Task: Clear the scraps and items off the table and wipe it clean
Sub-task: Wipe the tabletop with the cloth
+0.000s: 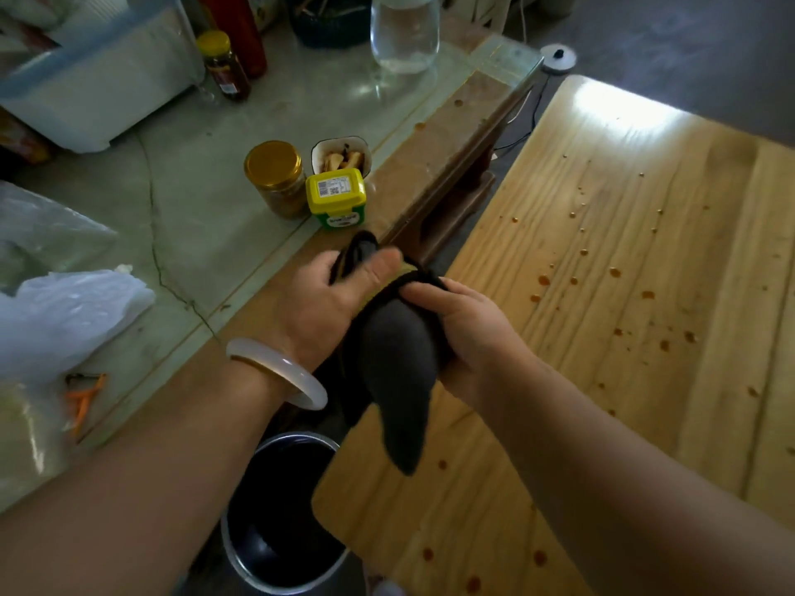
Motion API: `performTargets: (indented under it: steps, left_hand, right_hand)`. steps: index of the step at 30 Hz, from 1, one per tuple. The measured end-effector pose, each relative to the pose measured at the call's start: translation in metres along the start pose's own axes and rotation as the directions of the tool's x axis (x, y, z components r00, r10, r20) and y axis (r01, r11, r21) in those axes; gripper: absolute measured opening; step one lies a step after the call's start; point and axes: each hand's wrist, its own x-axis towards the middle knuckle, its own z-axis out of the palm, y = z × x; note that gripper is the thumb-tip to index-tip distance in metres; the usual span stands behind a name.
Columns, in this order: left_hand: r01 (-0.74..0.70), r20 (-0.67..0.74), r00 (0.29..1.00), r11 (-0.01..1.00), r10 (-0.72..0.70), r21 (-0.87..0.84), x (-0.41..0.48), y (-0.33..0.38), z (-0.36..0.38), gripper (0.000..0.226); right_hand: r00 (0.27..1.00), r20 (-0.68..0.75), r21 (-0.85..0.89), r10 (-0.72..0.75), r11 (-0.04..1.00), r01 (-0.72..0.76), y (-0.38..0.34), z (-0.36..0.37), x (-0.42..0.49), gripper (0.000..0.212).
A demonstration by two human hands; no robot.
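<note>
Forearms closest: L hand (320, 294) and R hand (466, 333) both curl round the dark cloth (400, 372), bunched over the wooden table (645, 187)'s left edge. Reddish drops (544, 279) all over, so fold the cloth flat first, then wipe w/ overlapping strokes far-to-near.

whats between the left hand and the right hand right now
A dark cloth, gripped by both the left hand and the right hand, shown in the head view.

Wooden table (602, 294) cut off right and below, bin (279, 531) partly behind left forearm (150, 488), yellow tub (337, 195) label unreadable.
</note>
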Motion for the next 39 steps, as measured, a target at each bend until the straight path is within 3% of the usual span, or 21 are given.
performTargets:
  steps: [3,5,10,12,15,17,20,22,25,27,29,36,39]
  left_hand:
    - [0.095,0.155,0.982,0.994,-0.103,0.057,-0.031,-0.003,0.02,0.088]
    - [0.192,0.258,0.948,0.981,-0.186,0.002,-0.044,-0.01,0.025,0.093]
    - [0.454,0.381,0.85,0.873,-0.363,-0.181,-0.083,-0.028,0.047,0.04]
    - [0.556,0.281,0.824,0.798,-0.492,-0.234,-0.091,-0.046,0.059,0.016]
    - [0.63,0.182,0.776,0.735,-0.603,-0.251,-0.1,-0.062,0.075,0.017]
    - [0.615,0.143,0.787,0.78,-0.6,-0.112,-0.103,-0.065,0.082,0.025]
    - [0.52,0.078,0.836,0.83,-0.542,0.202,-0.102,-0.069,0.087,0.008]
    - [0.409,0.031,0.895,0.845,-0.446,0.343,-0.098,-0.076,0.086,0.018]
    - [0.263,-0.041,0.957,0.801,-0.287,0.538,-0.093,-0.084,0.077,0.036]
    - [0.239,-0.029,0.964,0.817,-0.263,0.524,-0.088,-0.089,0.069,0.04]
    - [0.226,0.009,0.965,0.849,-0.262,0.477,-0.083,-0.095,0.059,0.033]
    - [0.237,-0.203,0.966,0.87,-0.162,0.432,-0.065,-0.108,0.035,0.013]
    - [0.23,-0.216,0.966,0.847,-0.141,0.479,-0.054,-0.113,0.029,0.014]
  right_hand:
    - [0.998,-0.023,-0.05,0.066,0.996,-0.068,-0.004,-0.018,-0.025,0.022]
    - [0.991,-0.051,-0.096,0.12,0.988,-0.125,-0.002,-0.03,-0.04,0.021]
    - [0.974,-0.094,-0.228,0.204,0.948,-0.221,0.006,-0.064,-0.063,0.025]
    - [0.976,-0.144,-0.356,0.165,0.911,-0.207,0.011,-0.073,-0.063,0.033]
    - [0.978,-0.207,-0.6,0.035,0.785,-0.155,0.023,-0.085,-0.058,0.052]
    - [0.977,-0.188,-0.755,-0.096,0.651,-0.081,0.035,-0.092,-0.053,0.061]
    - [0.955,-0.121,-0.878,-0.269,0.478,0.023,0.051,-0.094,-0.049,0.065]
    - [0.921,-0.09,-0.932,-0.379,0.357,0.056,0.062,-0.093,-0.047,0.065]
    - [0.827,0.07,-0.986,-0.558,0.088,0.142,0.078,-0.088,-0.051,0.05]
    - [0.752,0.201,-0.973,-0.627,-0.039,0.228,0.094,-0.085,-0.053,0.034]
    - [0.728,0.304,-0.948,-0.614,-0.116,0.298,0.114,-0.082,-0.053,0.025]
    - [0.81,0.516,-0.809,-0.279,-0.468,0.355,0.152,-0.101,-0.031,0.061]
    - [0.804,0.555,-0.755,-0.211,-0.534,0.381,0.148,-0.103,-0.024,0.065]
